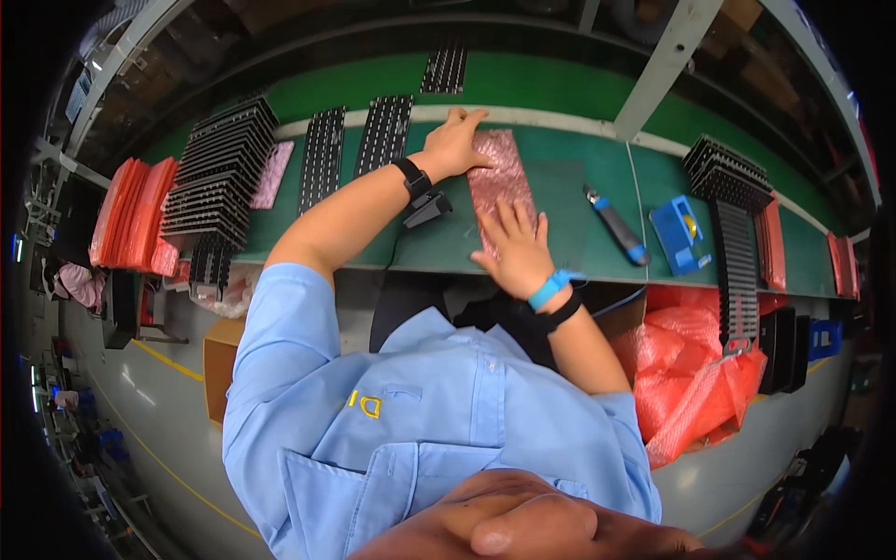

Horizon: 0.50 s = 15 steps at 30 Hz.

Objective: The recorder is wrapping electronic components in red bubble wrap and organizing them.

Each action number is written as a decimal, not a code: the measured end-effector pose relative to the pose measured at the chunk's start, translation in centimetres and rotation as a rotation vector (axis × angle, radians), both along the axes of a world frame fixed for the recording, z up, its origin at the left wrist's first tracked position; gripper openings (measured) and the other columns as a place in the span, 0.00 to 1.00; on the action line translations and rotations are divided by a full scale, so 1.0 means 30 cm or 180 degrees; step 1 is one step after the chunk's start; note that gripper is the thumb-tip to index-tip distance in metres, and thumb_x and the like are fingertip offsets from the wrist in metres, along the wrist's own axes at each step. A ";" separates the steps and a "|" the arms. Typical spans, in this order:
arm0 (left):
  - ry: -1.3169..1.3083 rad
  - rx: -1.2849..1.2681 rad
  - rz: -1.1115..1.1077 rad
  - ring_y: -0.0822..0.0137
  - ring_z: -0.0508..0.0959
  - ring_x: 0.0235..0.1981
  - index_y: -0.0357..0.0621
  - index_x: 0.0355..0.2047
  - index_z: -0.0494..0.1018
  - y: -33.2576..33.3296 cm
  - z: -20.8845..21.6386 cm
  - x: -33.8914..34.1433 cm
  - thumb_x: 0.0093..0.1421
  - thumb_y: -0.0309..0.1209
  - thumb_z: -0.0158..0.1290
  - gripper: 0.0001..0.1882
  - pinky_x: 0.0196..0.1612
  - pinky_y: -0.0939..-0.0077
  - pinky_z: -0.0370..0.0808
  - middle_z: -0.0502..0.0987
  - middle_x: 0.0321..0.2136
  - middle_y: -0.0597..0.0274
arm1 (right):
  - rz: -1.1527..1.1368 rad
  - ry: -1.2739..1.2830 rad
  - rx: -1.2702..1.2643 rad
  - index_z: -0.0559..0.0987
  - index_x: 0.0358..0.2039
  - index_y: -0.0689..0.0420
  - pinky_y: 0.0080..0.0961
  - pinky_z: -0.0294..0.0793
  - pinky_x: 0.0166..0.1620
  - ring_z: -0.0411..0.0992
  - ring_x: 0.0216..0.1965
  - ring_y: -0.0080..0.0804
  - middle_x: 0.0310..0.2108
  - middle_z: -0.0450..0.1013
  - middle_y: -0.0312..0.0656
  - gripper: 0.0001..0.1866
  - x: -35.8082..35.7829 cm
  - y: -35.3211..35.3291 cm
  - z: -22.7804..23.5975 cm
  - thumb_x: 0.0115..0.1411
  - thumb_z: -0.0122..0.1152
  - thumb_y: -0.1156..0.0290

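Note:
A pink bubble-wrap bag [504, 173] lies flat on the green bench top in front of me. My left hand [455, 145] is at its far left corner, thumb on the bag's edge and index finger stretched along the far end, the two apart. Spread flat, my right hand [515, 252] presses on the near end of the bag. Whether anything is inside the bag, I cannot tell. Just left of it, a small black device [427, 209] sits on the bench.
Black slotted circuit panels [385, 135] lie behind my left arm. A tall panel stack [224, 168] and pink bags [135, 210] stand far left. To the right are a blue-handled cutter [616, 229], a blue tape dispenser [679, 233], and a panel rack [728, 177]. Pink bubble wrap [686, 364] fills a box below.

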<state>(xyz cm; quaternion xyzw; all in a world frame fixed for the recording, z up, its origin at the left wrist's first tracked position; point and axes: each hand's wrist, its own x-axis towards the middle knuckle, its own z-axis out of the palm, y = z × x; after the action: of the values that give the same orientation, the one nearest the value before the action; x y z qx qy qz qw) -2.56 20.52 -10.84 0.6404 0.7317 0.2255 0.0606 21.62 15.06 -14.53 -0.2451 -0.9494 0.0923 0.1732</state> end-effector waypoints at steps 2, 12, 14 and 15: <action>0.0272 -0.0161 0.0654 0.50 0.71 0.53 0.40 0.64 0.53 0.086 0.000 -0.096 0.43 0.52 0.68 0.55 0.55 0.60 0.71 0.69 0.52 0.44 | 0.0062 0.0096 0.0060 0.67 0.61 0.51 0.65 0.47 0.62 0.52 0.66 0.53 0.64 0.56 0.51 0.33 -0.015 0.004 0.003 0.57 0.59 0.51; 0.0147 -0.1043 0.2522 0.49 0.69 0.56 0.35 0.58 0.62 0.431 -0.003 -0.233 0.44 0.61 0.63 0.51 0.55 0.61 0.70 0.69 0.54 0.50 | -0.0066 0.0069 -0.0001 0.66 0.62 0.51 0.66 0.47 0.61 0.54 0.64 0.52 0.64 0.57 0.51 0.34 -0.038 -0.015 0.033 0.58 0.59 0.52; 0.0303 -0.1153 0.2304 0.51 0.71 0.53 0.36 0.55 0.64 0.465 0.018 -0.256 0.44 0.58 0.64 0.48 0.52 0.62 0.72 0.69 0.54 0.49 | -0.0127 0.0051 -0.0035 0.66 0.62 0.53 0.64 0.48 0.61 0.56 0.63 0.52 0.62 0.59 0.51 0.33 -0.051 -0.006 0.051 0.58 0.59 0.52; 0.0387 -0.1215 0.2198 0.52 0.71 0.52 0.36 0.54 0.65 0.473 0.021 -0.269 0.44 0.57 0.64 0.46 0.51 0.62 0.74 0.69 0.54 0.49 | -0.0180 0.0044 -0.0065 0.67 0.61 0.54 0.62 0.48 0.61 0.57 0.62 0.51 0.61 0.62 0.51 0.33 -0.061 -0.002 0.060 0.58 0.58 0.53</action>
<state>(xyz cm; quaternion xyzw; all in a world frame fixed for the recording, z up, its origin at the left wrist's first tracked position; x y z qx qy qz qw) -10.64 34.70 -10.20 0.3461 0.9350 0.0542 0.0558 19.78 14.99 -12.72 -0.2729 -0.9399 0.0988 0.1797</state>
